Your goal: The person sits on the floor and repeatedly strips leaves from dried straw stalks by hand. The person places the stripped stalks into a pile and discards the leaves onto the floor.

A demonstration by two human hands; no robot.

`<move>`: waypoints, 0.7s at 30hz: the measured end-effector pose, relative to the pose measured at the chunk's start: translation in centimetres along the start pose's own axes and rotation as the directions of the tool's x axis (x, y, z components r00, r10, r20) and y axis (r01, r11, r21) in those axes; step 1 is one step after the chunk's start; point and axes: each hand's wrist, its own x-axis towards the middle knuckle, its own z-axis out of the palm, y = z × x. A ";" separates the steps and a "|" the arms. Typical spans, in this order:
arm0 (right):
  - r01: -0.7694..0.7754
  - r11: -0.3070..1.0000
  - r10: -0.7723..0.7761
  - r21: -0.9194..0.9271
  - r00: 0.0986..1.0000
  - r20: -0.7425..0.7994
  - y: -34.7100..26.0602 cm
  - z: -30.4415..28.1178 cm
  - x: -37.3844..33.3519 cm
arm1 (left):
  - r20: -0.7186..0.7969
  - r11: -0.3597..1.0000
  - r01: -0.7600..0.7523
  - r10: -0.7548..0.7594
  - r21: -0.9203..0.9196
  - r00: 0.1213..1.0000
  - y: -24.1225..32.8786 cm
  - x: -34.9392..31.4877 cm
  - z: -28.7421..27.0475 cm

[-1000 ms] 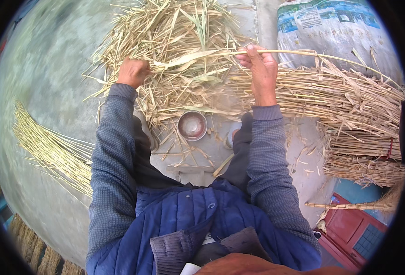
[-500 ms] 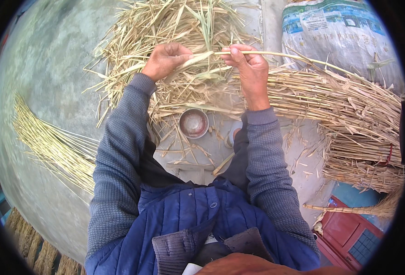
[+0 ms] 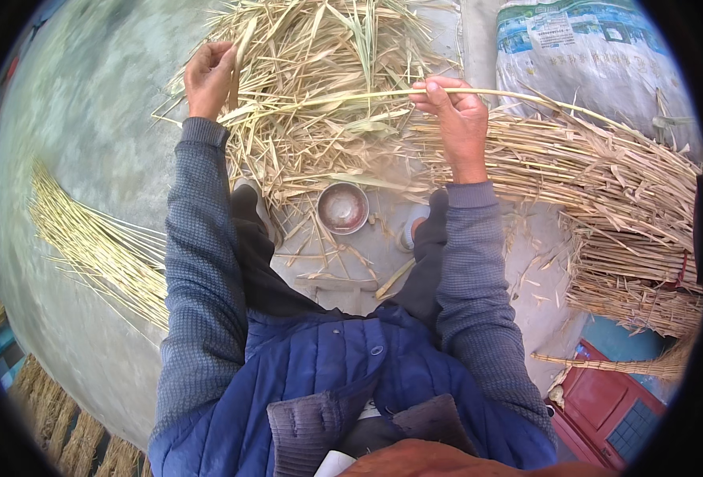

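My right hand pinches a long, thin plant stalk between thumb and fingers. The stalk's bare pale-green end points left over a pile of dry leaves, and its other part bends away to the right above a bundle of unpeeled stalks. Up at the pile's left edge, my left hand is closed on a dry leaf strip, which hangs apart from the stalk. Part of the left fingers' grip is hidden.
A small metal bowl stands between my feet. Smooth peeled stalks lie on the concrete at left. Further right are tied stalk bundles, a broom, a red wooden piece and a large white-and-blue sack.
My left hand has moved left and away from the stalk, carrying the leaf strip with it. The right hand has shifted slightly right, still gripping the stalk.
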 end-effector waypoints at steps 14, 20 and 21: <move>0.002 0.998 0.003 0.059 0.996 -0.086 -0.9 -0.8 0.3 | 0.686 0.952 -0.293 0.153 0.092 0.711 3.9 -4.8 6.8; -0.010 0.998 0.014 0.054 0.997 -0.080 -1.8 -1.0 0.2 | 0.722 0.979 0.199 -0.106 -0.045 0.684 3.4 -4.6 7.0; 0.015 0.998 -0.012 0.053 0.998 -0.063 -1.9 -0.9 0.1 | 0.709 0.976 0.204 -0.091 -0.076 0.699 3.3 -4.6 7.0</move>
